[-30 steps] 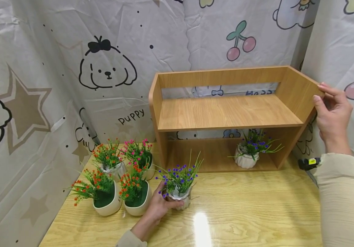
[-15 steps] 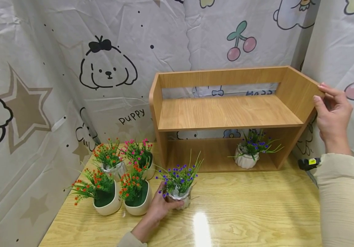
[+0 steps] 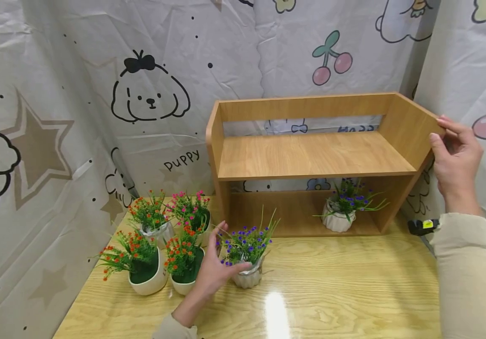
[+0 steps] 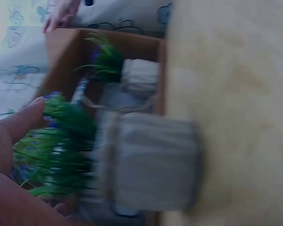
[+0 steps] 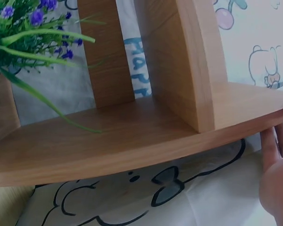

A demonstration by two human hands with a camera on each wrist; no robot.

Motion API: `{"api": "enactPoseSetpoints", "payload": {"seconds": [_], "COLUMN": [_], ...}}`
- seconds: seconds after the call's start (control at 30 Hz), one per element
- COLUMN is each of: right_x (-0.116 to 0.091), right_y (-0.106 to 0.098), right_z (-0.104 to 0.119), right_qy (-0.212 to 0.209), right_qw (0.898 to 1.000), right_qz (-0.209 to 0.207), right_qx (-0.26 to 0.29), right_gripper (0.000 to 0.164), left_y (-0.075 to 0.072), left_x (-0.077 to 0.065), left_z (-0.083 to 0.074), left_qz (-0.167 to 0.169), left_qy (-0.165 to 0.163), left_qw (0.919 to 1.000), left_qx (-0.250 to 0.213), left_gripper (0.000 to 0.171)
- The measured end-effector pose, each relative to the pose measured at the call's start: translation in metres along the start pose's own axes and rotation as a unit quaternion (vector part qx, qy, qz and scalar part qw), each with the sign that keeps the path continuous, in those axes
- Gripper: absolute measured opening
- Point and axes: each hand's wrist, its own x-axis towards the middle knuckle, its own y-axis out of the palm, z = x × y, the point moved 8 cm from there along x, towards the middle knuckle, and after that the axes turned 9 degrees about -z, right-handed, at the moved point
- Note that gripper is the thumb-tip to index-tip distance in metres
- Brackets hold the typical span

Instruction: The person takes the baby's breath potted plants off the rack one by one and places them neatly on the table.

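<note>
A white ribbed pot (image 3: 248,279) of purple artificial flowers stands upright on the wooden table in front of the shelf. Beside its left edge is my left hand (image 3: 211,273), fingers and thumb spread straight; the left wrist view, though blurred, shows them about the green leaves (image 4: 68,146) and off the pot's body. My right hand (image 3: 458,165) holds the right side panel of the two-tier wooden shelf (image 3: 314,155) near its upper front corner, thumb and fingers on either side of the board. A similar purple-flowered pot (image 3: 338,220) sits on the right of the shelf's lower tier.
Several potted artificial flowers cluster left of my left hand, including an orange one (image 3: 147,282) and a pink one (image 3: 192,214). A printed cloth (image 3: 234,52) hangs behind and at both sides. A small black object with a yellow patch (image 3: 424,226) lies at the table's right edge.
My left hand has let go of the purple-flowered pot; its fingers have straightened and lifted slightly. The pot stays in place. My right hand keeps its hold on the shelf.
</note>
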Motion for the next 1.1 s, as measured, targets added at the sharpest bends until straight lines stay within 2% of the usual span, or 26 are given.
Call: {"api": "enactPoseSetpoints", "payload": {"seconds": [0.07, 0.17, 0.27, 0.33, 0.4, 0.47, 0.57, 0.67, 0.77, 0.87, 1.03, 1.1], "right_x": [-0.002, -0.007, -0.014, -0.02, -0.027, -0.037, -0.053, -0.071, -0.088, -0.102, -0.121, -0.128], "right_y": [-0.001, -0.003, -0.004, -0.005, -0.006, -0.006, -0.009, -0.012, -0.015, -0.017, -0.018, -0.019], "right_z": [0.002, 0.007, 0.017, 0.025, 0.034, 0.04, 0.042, 0.034, 0.02, 0.003, -0.028, -0.04], "right_qy": [0.005, 0.0, -0.031, -0.062, -0.095, -0.113, -0.114, -0.098, -0.085, -0.071, -0.052, -0.047], "right_qw": [1.0, 0.999, 0.993, 0.988, 0.987, 0.988, 0.992, 0.994, 0.994, 0.992, 0.986, 0.983], "right_qz": [-0.005, -0.01, -0.011, -0.012, -0.011, -0.001, 0.017, 0.038, 0.061, 0.083, 0.135, 0.158], "right_qx": [-0.008, -0.05, -0.112, -0.142, -0.132, -0.106, -0.056, -0.043, -0.044, -0.057, -0.085, -0.085], "right_gripper": [0.037, 0.038, 0.041, 0.043, 0.045, 0.045, 0.045, 0.045, 0.045, 0.044, 0.043, 0.043], "left_y": [-0.006, -0.013, -0.019, -0.024, -0.029, -0.033, -0.039, -0.043, -0.047, -0.05, -0.056, -0.058], "left_x": [0.005, 0.012, 0.021, 0.029, 0.039, 0.049, 0.064, 0.079, 0.095, 0.111, 0.137, 0.147], "left_z": [-0.02, -0.052, -0.085, -0.107, -0.129, -0.149, -0.175, -0.193, -0.205, -0.212, -0.212, -0.208], "left_qz": [-0.003, 0.003, 0.003, -0.005, -0.022, -0.042, -0.068, -0.08, -0.088, -0.095, -0.1, -0.099], "left_qy": [0.037, 0.08, 0.129, 0.168, 0.212, 0.261, 0.328, 0.369, 0.389, 0.39, 0.363, 0.347], "left_qw": [0.9991, 0.9965, 0.9907, 0.9837, 0.973, 0.9583, 0.9345, 0.9166, 0.9058, 0.9019, 0.9105, 0.9185], "left_qx": [0.02, 0.023, 0.043, 0.065, 0.089, 0.107, 0.12, 0.13, 0.142, 0.161, 0.171, 0.162], "left_gripper": [0.114, 0.111, 0.102, 0.096, 0.092, 0.089, 0.086, 0.083, 0.08, 0.077, 0.073, 0.07]}}
